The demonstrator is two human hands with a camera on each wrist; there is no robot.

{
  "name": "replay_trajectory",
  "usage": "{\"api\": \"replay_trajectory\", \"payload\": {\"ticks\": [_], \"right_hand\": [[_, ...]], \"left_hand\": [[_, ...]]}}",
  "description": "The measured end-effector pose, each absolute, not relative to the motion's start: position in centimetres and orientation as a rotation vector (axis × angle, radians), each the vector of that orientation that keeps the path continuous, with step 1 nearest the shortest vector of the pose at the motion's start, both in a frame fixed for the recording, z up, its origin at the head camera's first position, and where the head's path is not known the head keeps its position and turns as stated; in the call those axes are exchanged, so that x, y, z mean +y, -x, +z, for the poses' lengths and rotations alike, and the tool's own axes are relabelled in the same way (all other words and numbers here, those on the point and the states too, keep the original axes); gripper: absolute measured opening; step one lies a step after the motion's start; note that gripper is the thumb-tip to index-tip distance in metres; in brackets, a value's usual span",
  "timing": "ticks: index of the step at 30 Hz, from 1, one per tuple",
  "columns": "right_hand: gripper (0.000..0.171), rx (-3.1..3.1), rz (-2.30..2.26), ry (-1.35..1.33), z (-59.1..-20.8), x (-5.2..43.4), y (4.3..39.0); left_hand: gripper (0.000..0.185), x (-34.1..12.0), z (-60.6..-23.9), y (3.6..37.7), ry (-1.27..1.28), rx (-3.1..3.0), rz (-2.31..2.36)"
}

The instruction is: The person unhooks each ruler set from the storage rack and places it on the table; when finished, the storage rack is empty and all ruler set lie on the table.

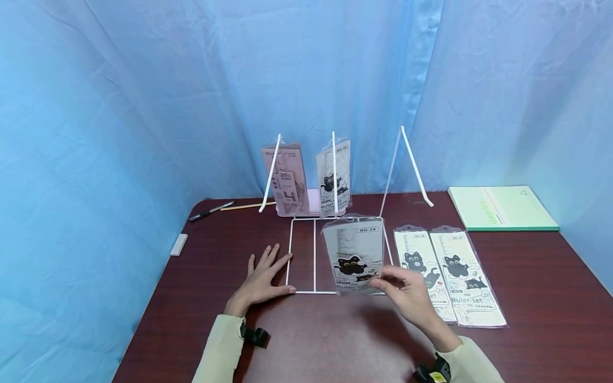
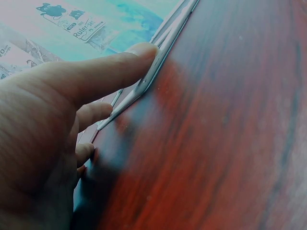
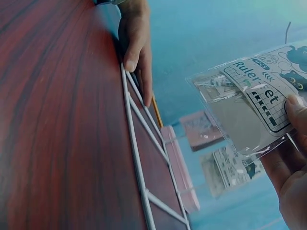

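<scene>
My right hand pinches the lower right corner of a clear-packed ruler set with black cats, held upright above a white wire rack. In the right wrist view, the thumb lies across the front of the pack and fingers are behind it. My left hand rests spread on the table at the rack's left side, thumb on its front corner and fingertips by the side wire. A pink ruler pack hangs at the rack's left prong, and another cat ruler set hangs at the middle prong.
The right prong holds no pack. Two more ruler sets lie side by side on the table's right, before a green notebook. A pen, a pencil and a white block lie left. A blue curtain stands behind.
</scene>
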State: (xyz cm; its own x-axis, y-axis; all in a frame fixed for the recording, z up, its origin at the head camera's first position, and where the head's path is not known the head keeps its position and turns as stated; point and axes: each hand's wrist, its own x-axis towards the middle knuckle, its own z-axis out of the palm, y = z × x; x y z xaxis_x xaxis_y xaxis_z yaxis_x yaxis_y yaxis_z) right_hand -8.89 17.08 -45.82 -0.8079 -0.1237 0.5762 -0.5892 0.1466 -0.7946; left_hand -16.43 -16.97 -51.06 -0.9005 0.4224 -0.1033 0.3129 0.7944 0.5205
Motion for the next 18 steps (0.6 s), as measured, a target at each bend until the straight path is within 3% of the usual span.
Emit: {"api": "replay_trajectory", "payload": {"ticks": [18], "right_hand": [[0.018,-2.175,1.666,-0.440,-46.7,21.2,7.9]], "left_hand": [[0.089,-17.0,-51.3,16.5,-0.582,2.781,0.761]]}}
